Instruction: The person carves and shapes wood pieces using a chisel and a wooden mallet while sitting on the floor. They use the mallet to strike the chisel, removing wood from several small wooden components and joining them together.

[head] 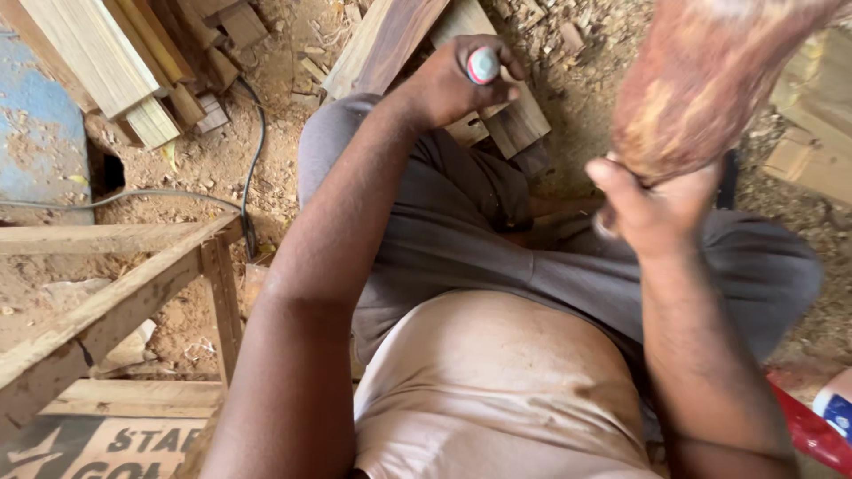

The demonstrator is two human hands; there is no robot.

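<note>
Left hand (457, 84) closed around a small capped tube (484, 65); right hand (652, 208) gripping a reddish wood block (701, 80). Steady the block firmly before applying.

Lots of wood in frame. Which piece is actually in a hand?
The reddish-brown, rough chunk at top right, gripped from below by the right hand. The pale planks, the dark boards and the wooden frame all lie untouched.

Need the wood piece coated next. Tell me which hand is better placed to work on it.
Probably the left hand: its grip is closed on the small bottle, free to move. The right hand is gripping the reddish wood piece.
</note>
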